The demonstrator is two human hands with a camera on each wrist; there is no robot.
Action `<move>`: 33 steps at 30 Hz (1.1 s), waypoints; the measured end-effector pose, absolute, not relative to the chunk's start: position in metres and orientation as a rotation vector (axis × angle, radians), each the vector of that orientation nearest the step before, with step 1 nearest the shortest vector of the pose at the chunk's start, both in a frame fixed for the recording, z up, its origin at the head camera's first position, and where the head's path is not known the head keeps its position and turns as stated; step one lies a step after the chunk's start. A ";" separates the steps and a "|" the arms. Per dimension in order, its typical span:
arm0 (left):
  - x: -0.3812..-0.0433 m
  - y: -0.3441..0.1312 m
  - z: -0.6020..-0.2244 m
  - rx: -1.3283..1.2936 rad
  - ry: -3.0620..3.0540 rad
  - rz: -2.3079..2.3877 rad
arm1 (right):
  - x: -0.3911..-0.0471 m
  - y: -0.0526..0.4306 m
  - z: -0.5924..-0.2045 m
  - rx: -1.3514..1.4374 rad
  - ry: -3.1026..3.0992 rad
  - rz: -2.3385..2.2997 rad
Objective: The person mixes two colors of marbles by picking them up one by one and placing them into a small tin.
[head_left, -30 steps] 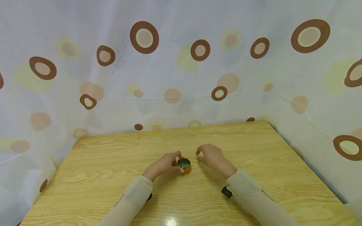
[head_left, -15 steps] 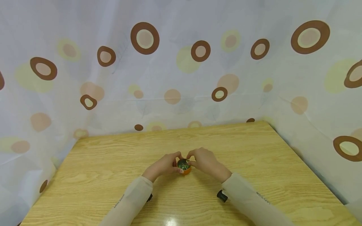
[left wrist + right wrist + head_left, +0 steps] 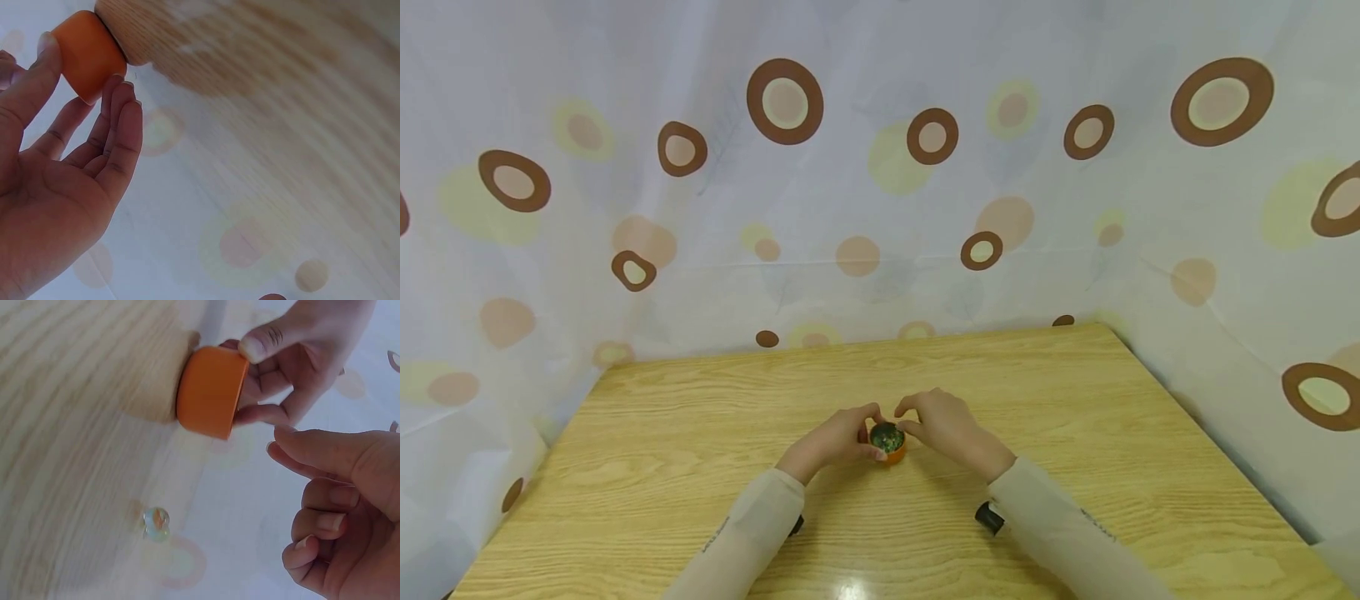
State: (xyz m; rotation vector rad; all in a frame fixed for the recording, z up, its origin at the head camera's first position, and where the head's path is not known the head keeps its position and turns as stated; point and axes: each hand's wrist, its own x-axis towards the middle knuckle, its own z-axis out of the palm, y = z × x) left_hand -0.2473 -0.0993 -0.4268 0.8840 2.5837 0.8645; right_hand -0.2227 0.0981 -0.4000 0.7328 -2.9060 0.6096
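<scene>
A small orange bowl [image 3: 895, 457] with a dark green inside stands on the table, holding several shiny little pieces too small to make out. My left hand [image 3: 838, 440] grips it by the rim, thumb at the near side and fingers at the far side; the left wrist view shows the bowl's orange wall [image 3: 87, 53] between them. My right hand [image 3: 951, 429] hovers at the bowl's right rim. Its thumb and forefinger are bent towards each other with nothing visible between them. In the right wrist view a glass marble [image 3: 156, 520] with an orange swirl lies on the table apart from the bowl.
The wooden table [image 3: 715, 408] reaches back to a white patterned cloth [image 3: 820, 200], which also hangs along both sides. Black wrist devices [image 3: 989, 518] sit under the sleeves.
My right hand has moved left to the bowl with a small pale piece, which no longer shows between its fingertips. The left hand keeps its hold on the bowl.
</scene>
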 end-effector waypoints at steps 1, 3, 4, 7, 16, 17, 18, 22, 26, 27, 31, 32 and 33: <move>-0.247 -0.099 -0.427 0.886 2.587 0.863 | -0.224 0.100 -0.399 0.721 -2.909 0.613; -0.248 -0.100 -0.427 0.881 2.590 0.860 | -0.227 0.104 -0.397 0.692 -2.918 0.617; -0.248 -0.099 -0.427 0.878 2.594 0.856 | -0.229 0.106 -0.396 0.681 -2.924 0.627; -0.249 -0.099 -0.427 0.873 2.599 0.858 | -0.235 0.113 -0.393 0.659 -2.951 0.671; -0.253 -0.097 -0.429 0.876 2.594 0.880 | -0.250 0.132 -0.394 0.652 -2.936 0.680; -0.253 -0.097 -0.429 0.874 2.595 0.882 | -0.251 0.133 -0.395 0.653 -2.934 0.682; -0.253 -0.097 -0.429 0.873 2.595 0.884 | -0.253 0.135 -0.396 0.654 -2.936 0.686; -0.252 -0.097 -0.430 0.872 2.595 0.884 | -0.251 0.137 -0.400 0.633 -2.946 0.699; -0.251 -0.098 -0.430 0.883 2.595 0.877 | -0.249 0.138 -0.403 0.604 -2.968 0.681; -0.251 -0.098 -0.430 0.886 2.594 0.876 | -0.248 0.139 -0.403 0.594 -2.977 0.675; -0.250 -0.099 -0.430 0.881 2.589 0.874 | -0.246 0.139 -0.405 0.573 -3.013 0.618; -0.250 -0.100 -0.430 0.880 2.587 0.874 | -0.246 0.139 -0.407 0.572 -3.021 0.608; -0.250 -0.100 -0.430 0.882 2.586 0.876 | -0.246 0.139 -0.407 0.570 -3.031 0.596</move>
